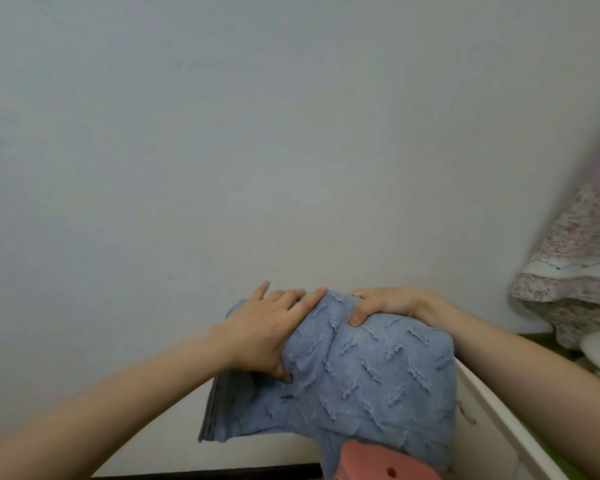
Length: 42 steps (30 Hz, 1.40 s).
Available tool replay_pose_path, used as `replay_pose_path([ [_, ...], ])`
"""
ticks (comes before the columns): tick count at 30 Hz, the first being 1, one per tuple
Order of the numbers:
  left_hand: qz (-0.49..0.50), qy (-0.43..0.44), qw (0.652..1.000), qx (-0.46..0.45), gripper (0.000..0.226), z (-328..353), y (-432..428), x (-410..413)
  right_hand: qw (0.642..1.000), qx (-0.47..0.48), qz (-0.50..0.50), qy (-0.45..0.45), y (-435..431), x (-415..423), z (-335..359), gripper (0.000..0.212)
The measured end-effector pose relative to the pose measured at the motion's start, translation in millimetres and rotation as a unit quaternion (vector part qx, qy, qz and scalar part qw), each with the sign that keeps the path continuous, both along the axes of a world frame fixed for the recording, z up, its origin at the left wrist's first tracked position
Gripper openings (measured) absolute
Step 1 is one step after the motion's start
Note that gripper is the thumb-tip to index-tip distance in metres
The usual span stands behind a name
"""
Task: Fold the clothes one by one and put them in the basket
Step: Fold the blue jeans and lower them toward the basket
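A plain white wall (pixel 291 133) fills the field above and to the left of the blue garment (pixel 378 382), leaving open room there. A floral cloth (pixel 568 265) hangs well to the garment's right. A white furniture edge (pixel 489 420) runs just beside its right border. A pink basket (pixel 378 465) rim shows directly below the garment, overlapped by its lower hem. The garment, folded and bulging, is held up between both hands. The left hand (pixel 264 330) lies on its upper left, fingers nearly straight, thumb pinching a fold. The right hand (pixel 385 303) grips the top edge, thumb in front, fingers hidden behind.
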<state>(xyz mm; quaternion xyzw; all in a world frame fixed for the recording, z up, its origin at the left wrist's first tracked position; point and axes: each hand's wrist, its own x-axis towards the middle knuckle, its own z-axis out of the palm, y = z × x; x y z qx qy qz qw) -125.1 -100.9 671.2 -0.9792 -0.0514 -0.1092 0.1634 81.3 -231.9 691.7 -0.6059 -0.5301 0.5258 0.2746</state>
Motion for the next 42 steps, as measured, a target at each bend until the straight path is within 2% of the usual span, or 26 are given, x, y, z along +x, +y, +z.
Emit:
replay_pose_path([
  [3, -0.024, -0.033, 0.998, -0.042, 0.119, -5, 0, 2, 0.999, -0.02, -0.008, -0.024, 1, 2, 2, 0.059],
  [5, -0.019, -0.058, 0.997, -0.05, 0.109, -13, 0, 3, 0.996, -0.054, -0.014, -0.071, 0, -1, 7, 0.068],
  [8, 0.016, -0.078, 0.995, -0.059, 0.1, -20, 2, 5, 0.966, -0.011, -0.032, -0.256, -3, -18, 18, 0.096],
  [10, 0.034, -0.082, 0.992, -0.087, 0.1, -22, 5, 8, 0.915, 0.039, -0.026, -0.401, -10, -36, 16, 0.119],
  [12, 0.045, -0.074, 0.989, -0.116, 0.102, -20, 6, 10, 0.827, 0.075, -0.02, -0.557, -18, -53, -1, 0.135],
  [14, 0.062, -0.046, 0.985, -0.156, 0.105, -16, 4, 11, 0.735, 0.111, -0.024, -0.668, -27, -67, -22, 0.141],
  [15, 0.068, -0.027, 0.983, -0.169, 0.105, -15, 3, 12, 0.707, 0.134, -0.034, -0.694, -28, -70, -32, 0.139],
  [17, 0.075, -0.004, 0.981, -0.177, 0.101, -18, 3, 16, 0.679, 0.175, -0.057, -0.711, -26, -69, -48, 0.128],
  [22, 0.077, -0.018, 0.988, -0.131, 0.09, -32, 3, 24, 0.673, 0.236, -0.128, -0.689, -13, -54, -75, 0.107],
  [25, 0.093, -0.117, 0.984, -0.102, 0.08, -47, 8, 22, 0.643, 0.247, -0.162, -0.706, -5, -42, -79, 0.103],
  [26, 0.1, -0.169, 0.974, -0.115, 0.074, -55, 7, 18, 0.634, 0.249, -0.175, -0.711, -3, -38, -80, 0.1],
  [28, 0.09, -0.27, 0.937, -0.204, 0.054, -75, -1, 8, 0.628, 0.249, -0.191, -0.712, 0, -31, -81, 0.093],
  [29, 0.086, -0.29, 0.908, -0.29, 0.04, -83, -9, 1, 0.625, 0.249, -0.198, -0.713, 0, -29, -81, 0.091],
  [30, 0.095, -0.285, 0.863, -0.405, 0.029, -88, -18, -7, 0.621, 0.251, -0.205, -0.713, 1, -27, -81, 0.089],
  [31, 0.12, -0.246, 0.781, -0.561, 0.029, -91, -26, -12, 0.618, 0.257, -0.211, -0.713, 1, -26, -81, 0.088],
  [32, 0.157, -0.183, 0.649, -0.722, 0.045, -92, -30, -15, 0.616, 0.264, -0.217, -0.709, 1, -26, -81, 0.088],
  [33, 0.175, -0.129, 0.48, -0.85, 0.068, -93, -32, -16, 0.617, 0.276, -0.22, -0.703, 2, -27, -81, 0.087],
  [34, 0.159, -0.108, 0.316, -0.929, 0.087, -98, -29, -17, 0.619, 0.294, -0.218, -0.694, 3, -28, -82, 0.086],
  [35, 0.122, -0.118, 0.198, -0.965, 0.099, -102, -24, -17, 0.622, 0.311, -0.217, -0.685, 4, -29, -83, 0.084],
  [36, 0.079, -0.147, 0.128, -0.978, 0.105, -104, -19, -17, 0.622, 0.331, -0.218, -0.675, 5, -31, -85, 0.081],
  [37, 0.038, -0.187, 0.083, -0.978, 0.106, -105, -14, -17, 0.624, 0.347, -0.217, -0.666, 5, -34, -87, 0.08],
  [39, -0.028, -0.269, 0.016, -0.963, 0.103, -103, -8, -17, 0.627, 0.365, -0.212, -0.655, 6, -39, -91, 0.079],
  [40, -0.047, -0.291, -0.004, -0.955, 0.102, -101, -6, -17, 0.624, 0.376, -0.207, -0.653, 6, -40, -93, 0.079],
  [42, -0.05, -0.308, -0.013, -0.95, 0.101, -95, -2, -21, 0.613, 0.404, -0.202, -0.648, 3, -40, -95, 0.074],
])
